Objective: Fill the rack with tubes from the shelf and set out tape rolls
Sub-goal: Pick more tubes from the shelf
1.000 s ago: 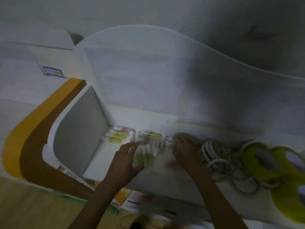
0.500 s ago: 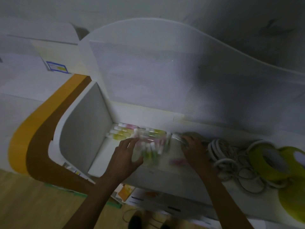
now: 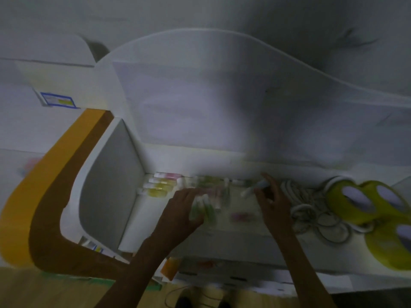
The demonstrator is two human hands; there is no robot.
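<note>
On the white shelf, capped tubes with yellow and pink contents lie in the back left corner. A clear rack with green and pink tubes stands in the middle, blurred. My left hand rests against the rack's left side, fingers by the green tubes. My right hand pinches a white-capped tube above the rack's right end. Yellow tape rolls lie on the shelf at the right.
A tangle of white rings and cord lies between the rack and the yellow rolls. The shelf's grey side wall closes off the left. A lower shelf with papers sits beneath, and wooden floor shows at the bottom left.
My right hand has lifted off the shelf's back with a tube pinched in its fingers. My left hand stays at the rack's left side. The camera has shifted slightly.
</note>
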